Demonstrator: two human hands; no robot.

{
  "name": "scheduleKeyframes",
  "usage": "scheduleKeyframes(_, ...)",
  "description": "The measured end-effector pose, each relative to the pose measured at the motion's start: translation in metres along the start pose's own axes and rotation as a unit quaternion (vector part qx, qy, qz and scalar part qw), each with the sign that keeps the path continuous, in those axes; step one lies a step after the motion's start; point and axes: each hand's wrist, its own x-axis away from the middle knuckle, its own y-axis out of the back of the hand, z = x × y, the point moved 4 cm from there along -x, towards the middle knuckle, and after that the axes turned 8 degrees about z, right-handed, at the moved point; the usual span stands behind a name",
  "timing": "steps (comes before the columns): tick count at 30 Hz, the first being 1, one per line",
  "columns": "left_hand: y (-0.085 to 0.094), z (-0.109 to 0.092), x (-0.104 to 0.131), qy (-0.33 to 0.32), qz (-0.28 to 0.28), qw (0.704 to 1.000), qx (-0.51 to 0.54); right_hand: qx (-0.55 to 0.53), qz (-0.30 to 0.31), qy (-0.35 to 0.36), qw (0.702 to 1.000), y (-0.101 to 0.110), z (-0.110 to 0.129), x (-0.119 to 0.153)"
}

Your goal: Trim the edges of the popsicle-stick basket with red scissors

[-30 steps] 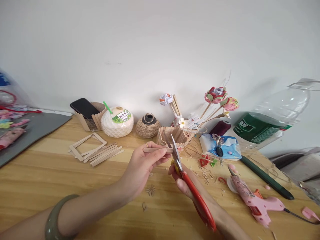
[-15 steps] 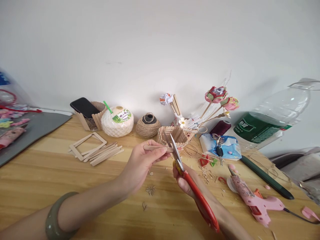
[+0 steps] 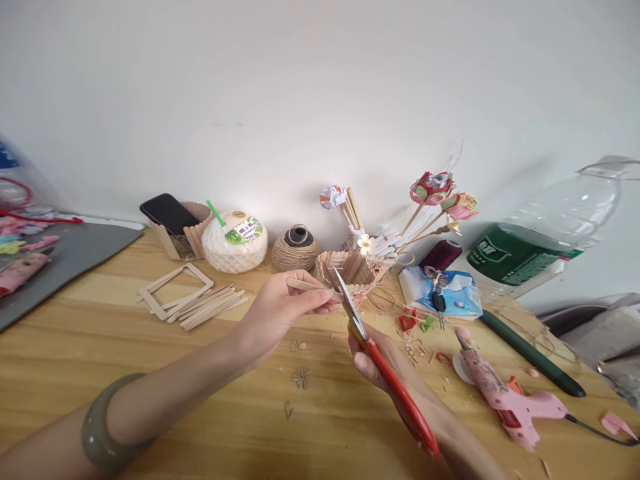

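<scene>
A flat wooden craft stick (image 3: 303, 285) is pinched between the thumb and fingers of my left hand (image 3: 280, 308). My right hand (image 3: 377, 353) grips red-handled scissors (image 3: 395, 380), their blades pointing up and left at the right end of the stick. The blades look nearly closed; whether they touch the stick is hard to tell. Right behind the hands stands a small container of craft sticks (image 3: 345, 267). To the left lie a square stick frame (image 3: 155, 303) and a pile of loose sticks (image 3: 213, 308).
A wrapped coconut (image 3: 235, 247), a twine ball (image 3: 296, 252) and a phone (image 3: 169, 213) in a stick box line the back. On the right are a pink glue gun (image 3: 505, 400), a green bar (image 3: 533, 353), a plastic bottle (image 3: 540, 233) and scraps.
The scissor blades have drawn closer together. My left hand and the stick have shifted slightly left, and its forearm has moved left a little.
</scene>
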Motion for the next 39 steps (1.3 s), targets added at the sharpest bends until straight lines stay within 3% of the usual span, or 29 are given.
scheduleKeyframes(17,0.008,-0.013,-0.008,0.004,0.065,0.992,-0.109,0.028,0.013,-0.032,0.999,0.000,0.000,-0.001)
scheduleKeyframes(39,0.015,-0.017,-0.012,0.010,0.075,0.989,-0.127,0.040,0.001,-0.046,0.998,-0.002,-0.007,-0.005)
